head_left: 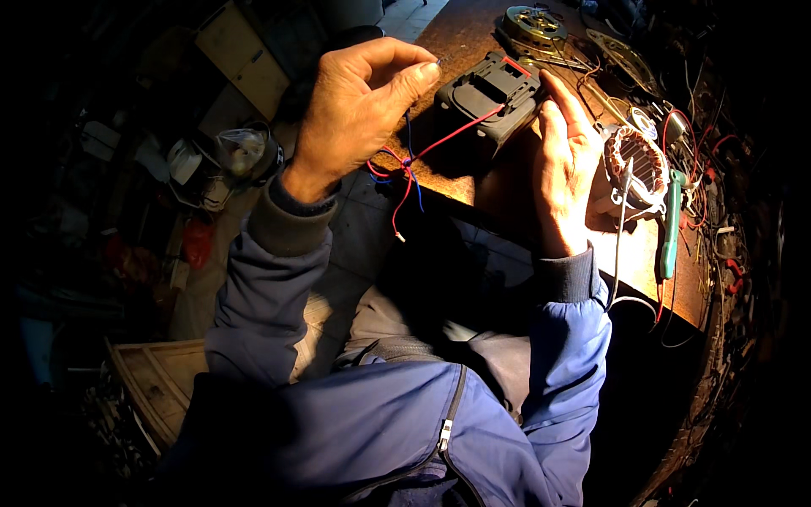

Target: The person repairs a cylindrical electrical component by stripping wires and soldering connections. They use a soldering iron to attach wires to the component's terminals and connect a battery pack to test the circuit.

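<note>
Pinching the tip of a thin wire between thumb and forefinger, the left hand [359, 110] is raised above the near edge of the bench [473, 182], its grip pressed together on that wire. Red and blue wires [405, 165] hang from it, twisted into a knot, and one red lead runs right to the black plastic housing [490, 93] lying on the bench. The right hand [566, 156] rests beside the housing, fingers pressed flat against its right edge, steadying rather than clasping it. A wound copper coil [635, 165] and a green-handled tool [670, 224] lie just right of that hand. Pulling too hard could probably tear the lead from the housing, or drag it off the bench edge
</note>
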### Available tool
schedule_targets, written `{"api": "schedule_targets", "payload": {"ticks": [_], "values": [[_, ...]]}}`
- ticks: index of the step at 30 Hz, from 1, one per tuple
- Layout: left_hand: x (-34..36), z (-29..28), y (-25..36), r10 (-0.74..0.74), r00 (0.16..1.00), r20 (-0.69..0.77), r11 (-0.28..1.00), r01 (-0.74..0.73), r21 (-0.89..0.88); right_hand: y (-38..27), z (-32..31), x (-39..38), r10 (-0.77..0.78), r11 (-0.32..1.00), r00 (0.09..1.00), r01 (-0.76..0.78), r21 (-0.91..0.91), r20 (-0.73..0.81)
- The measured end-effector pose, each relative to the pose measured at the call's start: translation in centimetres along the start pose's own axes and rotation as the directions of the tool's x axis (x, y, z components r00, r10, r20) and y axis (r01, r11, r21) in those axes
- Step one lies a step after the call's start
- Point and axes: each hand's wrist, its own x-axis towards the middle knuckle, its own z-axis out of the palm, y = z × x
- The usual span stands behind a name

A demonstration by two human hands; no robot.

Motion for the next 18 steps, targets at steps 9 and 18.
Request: {"api": "schedule_targets", "payload": {"ticks": [9,18], "values": [[0.0,-0.3,0.3,-0.045,0.998,0.035,0.998,0.043,0.056,0.1,0.0,0.0,-0.022,0.999,1.0,0.022,0.031,-0.014],[-0.5,0.4,2.6,-0.087,0.996,0.006,0.979,0.084,0.184,-0.8,-0.4,-0.4,-0.071,0.997,0.996,0.071,0.017,0.051]]}}
